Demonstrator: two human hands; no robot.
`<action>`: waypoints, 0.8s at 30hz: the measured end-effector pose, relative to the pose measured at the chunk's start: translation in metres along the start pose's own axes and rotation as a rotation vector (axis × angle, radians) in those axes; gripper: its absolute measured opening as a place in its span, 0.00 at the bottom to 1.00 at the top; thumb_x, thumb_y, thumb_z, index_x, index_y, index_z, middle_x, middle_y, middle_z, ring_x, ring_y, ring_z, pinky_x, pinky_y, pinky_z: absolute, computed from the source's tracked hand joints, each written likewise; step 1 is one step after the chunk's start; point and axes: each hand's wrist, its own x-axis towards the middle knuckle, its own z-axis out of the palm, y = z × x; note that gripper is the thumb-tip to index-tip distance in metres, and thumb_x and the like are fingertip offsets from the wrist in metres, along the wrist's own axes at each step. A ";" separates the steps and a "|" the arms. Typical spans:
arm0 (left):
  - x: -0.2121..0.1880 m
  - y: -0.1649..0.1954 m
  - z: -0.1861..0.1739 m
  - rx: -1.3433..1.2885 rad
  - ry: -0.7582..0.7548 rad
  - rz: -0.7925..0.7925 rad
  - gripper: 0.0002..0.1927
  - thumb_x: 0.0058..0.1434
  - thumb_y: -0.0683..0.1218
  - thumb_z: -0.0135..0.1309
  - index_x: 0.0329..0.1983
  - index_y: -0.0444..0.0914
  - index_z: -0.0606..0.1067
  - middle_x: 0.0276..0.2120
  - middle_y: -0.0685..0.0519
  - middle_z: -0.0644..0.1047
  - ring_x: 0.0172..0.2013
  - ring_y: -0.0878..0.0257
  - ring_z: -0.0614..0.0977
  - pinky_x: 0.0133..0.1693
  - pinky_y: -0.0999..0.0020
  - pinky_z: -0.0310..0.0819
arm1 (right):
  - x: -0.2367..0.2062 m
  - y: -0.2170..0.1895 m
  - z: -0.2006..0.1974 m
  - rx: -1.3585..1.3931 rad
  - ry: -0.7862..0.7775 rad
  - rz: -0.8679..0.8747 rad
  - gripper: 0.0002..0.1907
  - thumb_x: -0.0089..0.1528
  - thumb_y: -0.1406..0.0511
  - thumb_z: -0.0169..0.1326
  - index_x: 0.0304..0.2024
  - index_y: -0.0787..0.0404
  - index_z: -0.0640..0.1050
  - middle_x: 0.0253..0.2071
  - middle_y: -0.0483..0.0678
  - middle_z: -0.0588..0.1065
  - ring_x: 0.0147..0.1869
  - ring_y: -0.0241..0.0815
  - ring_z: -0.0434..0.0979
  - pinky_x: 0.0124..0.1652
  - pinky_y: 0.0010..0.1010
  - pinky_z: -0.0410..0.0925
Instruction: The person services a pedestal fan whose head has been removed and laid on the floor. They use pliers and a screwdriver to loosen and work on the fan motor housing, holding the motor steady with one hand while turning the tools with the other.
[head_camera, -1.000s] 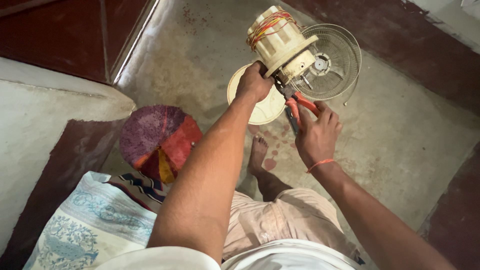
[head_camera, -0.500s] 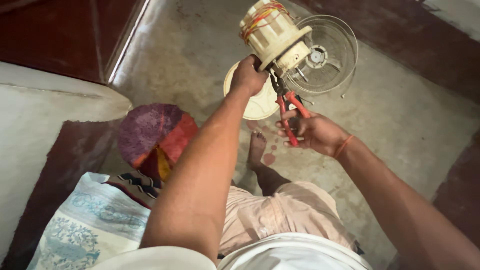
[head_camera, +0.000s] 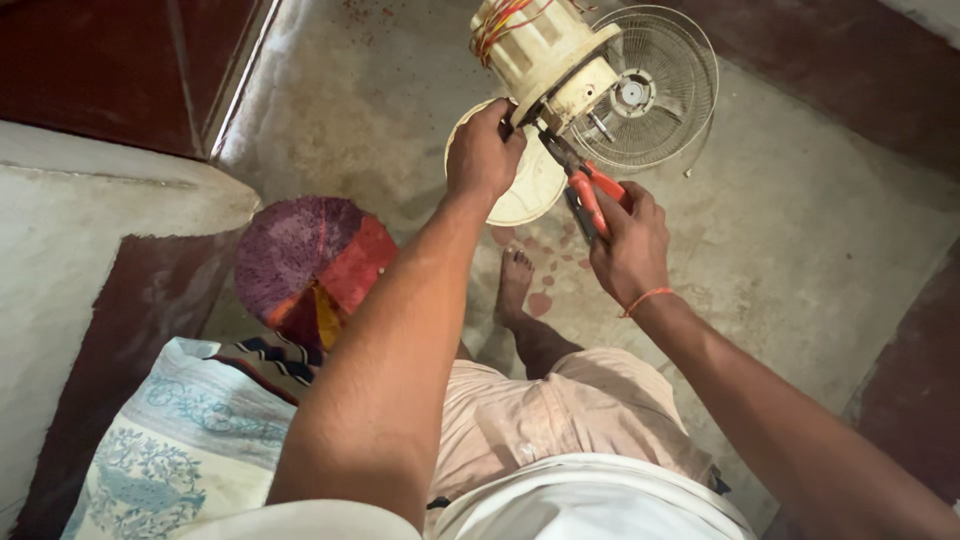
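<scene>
1. Head view: the left hand is clenched around the lower edge of a cream-coloured fan motor housing, holding it up above the floor near the top middle of the picture.
2. Orange and red wires show at the open top of the housing, bunched against its upper rim.
3. The right hand grips the red handles of a pair of pliers, fingers wrapped round them; an orange thread band sits at the wrist.
4. The dark nose of the pliers points up and left and meets the housing at its underside, just beside the left hand's fingers. Whether the nose bites on a part there cannot be told.
5. A round wire fan guard lies on the floor behind the housing, to its right.
6. A pale round disc lies below the housing, partly hidden by the left hand.
7. The person's bare foot rests on the floor under the hands, with small reddish spots beside it.
8. A round purple and red cushion lies left of the left forearm, and a blue-patterned cloth lies below it at the lower left.
</scene>
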 end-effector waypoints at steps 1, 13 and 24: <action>0.000 0.001 0.000 0.014 -0.003 -0.003 0.11 0.58 0.47 0.58 0.45 0.44 0.78 0.37 0.49 0.83 0.42 0.48 0.84 0.44 0.54 0.76 | 0.000 -0.001 -0.001 -0.034 0.009 -0.014 0.31 0.57 0.71 0.57 0.64 0.50 0.76 0.64 0.61 0.68 0.61 0.64 0.68 0.59 0.52 0.64; 0.008 0.001 0.006 0.008 -0.070 -0.109 0.12 0.58 0.46 0.58 0.46 0.45 0.77 0.40 0.49 0.84 0.44 0.49 0.84 0.45 0.54 0.75 | 0.008 -0.018 -0.007 -0.149 0.054 -0.026 0.33 0.53 0.72 0.57 0.63 0.49 0.77 0.65 0.57 0.67 0.65 0.62 0.66 0.58 0.54 0.61; 0.012 0.007 0.006 -0.005 -0.087 -0.162 0.13 0.58 0.46 0.58 0.47 0.45 0.77 0.42 0.52 0.84 0.46 0.51 0.84 0.46 0.55 0.76 | 0.042 0.000 -0.028 1.619 -0.838 0.799 0.24 0.55 0.73 0.42 0.54 0.67 0.75 0.52 0.57 0.76 0.44 0.46 0.79 0.41 0.38 0.73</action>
